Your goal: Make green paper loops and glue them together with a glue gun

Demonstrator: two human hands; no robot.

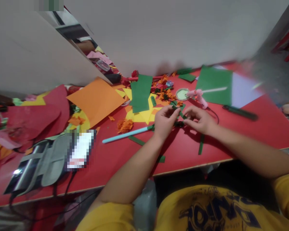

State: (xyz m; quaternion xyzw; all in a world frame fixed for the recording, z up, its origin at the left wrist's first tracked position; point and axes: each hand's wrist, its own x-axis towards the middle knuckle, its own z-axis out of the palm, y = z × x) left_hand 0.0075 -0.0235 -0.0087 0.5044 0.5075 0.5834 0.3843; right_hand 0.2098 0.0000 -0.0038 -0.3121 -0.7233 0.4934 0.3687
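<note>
My left hand (165, 121) is closed, thumb and fingers pinched on a narrow green paper strip (182, 114). My right hand (197, 119) faces it from the right, fingers curled, its tips at the same strip and a dark green piece (179, 124) below. A light blue stick (126, 135) with green at its right end runs under my left wrist; whether it is held is hidden. Left of that hand sits an orange paper flower (125, 125). Beyond my right hand, a pink glue gun (199, 97) with a white glue stick rests by a small round dish (182, 93).
Green paper (142, 93) lies on yellow cut paper behind the hands, beside small paper flowers (166, 94). A dark green cutter-like tool (240, 113) lies right, near a green sheet (214, 83). Orange paper (96, 101) and an open grey case (55, 160) are left. The red table's front edge is close.
</note>
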